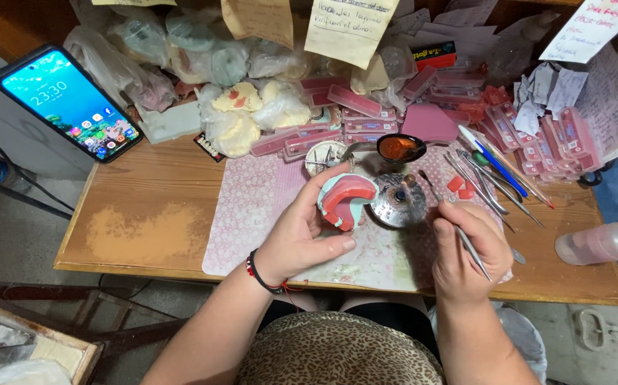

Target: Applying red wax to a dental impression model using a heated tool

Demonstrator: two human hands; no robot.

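My left hand (pixel 302 235) holds a pale green dental cast with a pink wax rim (pixel 346 199) over the patterned mat (pixel 245 214). A black and red cord bracelet circles that wrist. My right hand (pixel 469 246) grips a thin metal wax tool (pixel 465 239), its tip pointing up and left toward a small round metal burner (pixel 396 201). The burner stands right beside the cast. Just behind it a dark spoon-like ladle (pixel 400 147) holds orange-red wax.
A smartphone (pixel 68 102) with a lit screen leans at the back left. Bagged plaster casts (pixel 241 117), pink wax boxes (pixel 355 107) and paper notes crowd the back. Loose metal instruments (pixel 497 175) lie to the right. A pink-filled plastic bottle (pixel 597 242) lies at the right table edge.
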